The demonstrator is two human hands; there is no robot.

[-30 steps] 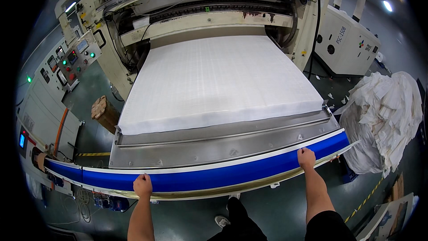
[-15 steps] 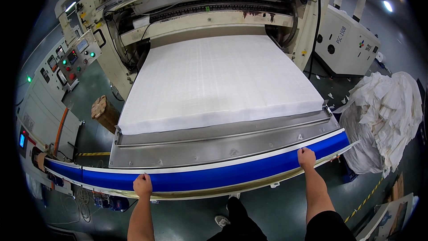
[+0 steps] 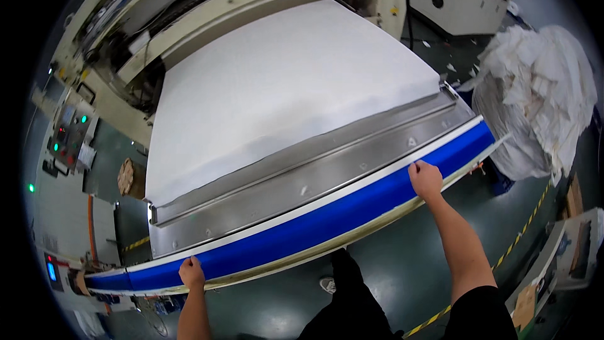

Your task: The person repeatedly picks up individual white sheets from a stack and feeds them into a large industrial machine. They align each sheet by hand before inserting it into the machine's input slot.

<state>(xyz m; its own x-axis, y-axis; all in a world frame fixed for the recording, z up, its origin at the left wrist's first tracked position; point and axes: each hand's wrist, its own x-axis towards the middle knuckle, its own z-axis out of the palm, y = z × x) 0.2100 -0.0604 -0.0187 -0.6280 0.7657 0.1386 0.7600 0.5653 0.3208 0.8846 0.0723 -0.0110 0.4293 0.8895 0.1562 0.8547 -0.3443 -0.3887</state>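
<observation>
A long blue belt (image 3: pixel 314 217) with a white strip along its far edge runs across in front of me. My left hand (image 3: pixel 192 272) is closed over the left part of the belt, fingertips by the white strip. Far to the right, my right hand (image 3: pixel 426 179) is closed the same way near the belt's far edge. Whatever the fingers hold, if anything, is too small or hidden. Beyond the belt lies a bare metal plate (image 3: pixel 251 217), and behind it a wide, thick stack of white sheet material (image 3: pixel 289 94) reaches back under the machine.
The large cream machine (image 3: pixel 251 1) spans the back. A heap of crumpled white material (image 3: pixel 535 101) stands at the right. At the left are a control panel (image 3: pixel 70 135) with lit buttons and a brown roll (image 3: pixel 132 178). Yellow-black tape (image 3: pixel 525 230) marks the floor.
The view has tilted and shifted, so the belt slopes up to the right. Both hands stay closed at the belt; the right one now sits nearer its white strip.
</observation>
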